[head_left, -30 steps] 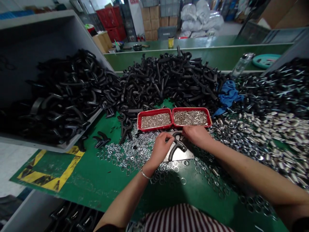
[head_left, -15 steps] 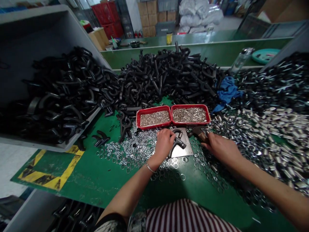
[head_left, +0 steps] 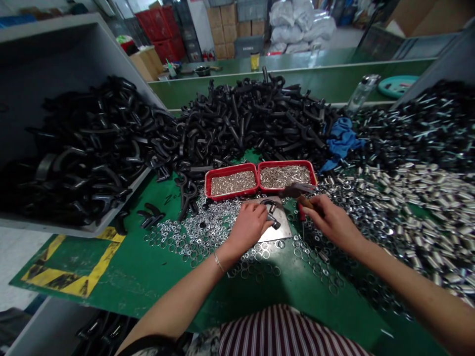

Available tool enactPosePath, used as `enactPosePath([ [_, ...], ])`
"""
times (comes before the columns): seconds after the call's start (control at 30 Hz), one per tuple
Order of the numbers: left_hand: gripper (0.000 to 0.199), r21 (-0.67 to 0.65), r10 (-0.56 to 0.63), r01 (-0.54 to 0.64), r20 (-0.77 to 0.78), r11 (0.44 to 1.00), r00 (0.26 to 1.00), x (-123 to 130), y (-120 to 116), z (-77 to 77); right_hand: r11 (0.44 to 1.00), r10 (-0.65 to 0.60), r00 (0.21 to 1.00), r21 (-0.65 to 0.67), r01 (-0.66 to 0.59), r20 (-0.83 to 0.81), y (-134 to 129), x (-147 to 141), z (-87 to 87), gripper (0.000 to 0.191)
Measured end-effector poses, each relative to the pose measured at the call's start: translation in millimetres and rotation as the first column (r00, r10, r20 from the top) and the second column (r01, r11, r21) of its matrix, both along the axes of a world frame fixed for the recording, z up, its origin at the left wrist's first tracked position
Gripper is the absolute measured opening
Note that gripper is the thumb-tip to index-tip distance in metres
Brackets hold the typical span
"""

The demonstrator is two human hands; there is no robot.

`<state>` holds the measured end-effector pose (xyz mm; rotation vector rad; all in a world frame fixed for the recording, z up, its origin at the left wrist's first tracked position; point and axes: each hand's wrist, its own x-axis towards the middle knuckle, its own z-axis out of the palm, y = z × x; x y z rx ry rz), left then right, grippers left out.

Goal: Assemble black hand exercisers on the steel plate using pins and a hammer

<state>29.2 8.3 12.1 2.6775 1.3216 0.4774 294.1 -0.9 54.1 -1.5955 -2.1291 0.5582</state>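
Observation:
My left hand [head_left: 249,223] is closed on a black hook-shaped part [head_left: 273,223], whose curved end and short barrel lie over a flat metal plate [head_left: 284,232]. To the right of the plate, my right hand [head_left: 328,217] grips a hammer [head_left: 293,191], its head hanging just before the red trays and apart from the black part. A red-handled screwdriver [head_left: 301,212], its thin shaft pointing down, shows beside the right fingers; whether they touch it, I cannot tell. My left fingers hide part of the black part.
Two red trays [head_left: 230,196] of small metal pieces stand behind the plate. Loose metal rings [head_left: 196,227] spread around it. Black parts [head_left: 237,113] are heaped at the back and in a tipped grey bin [head_left: 122,207]. Metal sleeves [head_left: 430,212] and a blue cloth [head_left: 341,141] lie right.
My right hand has lifted the hammer, bringing its head up from plate level toward the right tray. The red screwdriver handle has come into sight. My left hand keeps its hold.

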Motion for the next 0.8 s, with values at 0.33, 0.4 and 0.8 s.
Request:
enactPosePath([
  [0.33,0.039,-0.172,0.150,-0.123,0.155,0.977,0.976,4,-18,6.8,0.938,-0.199,0.943,-0.329,0.106,-0.266,-3,12,0.1,0.027],
  [0.4,0.043,-0.286,0.202,-0.110,0.316,0.952,0.927,-2,-14,12.6,0.930,-0.321,0.894,-0.283,0.235,-0.311,-2,35,-1.3,0.031],
  [0.8,0.036,-0.309,0.324,-0.237,0.269,0.921,0.907,-37,-9,-14.4,0.993,-0.120,0.940,0.043,0.112,0.319,26,30,-12.2,0.027],
])
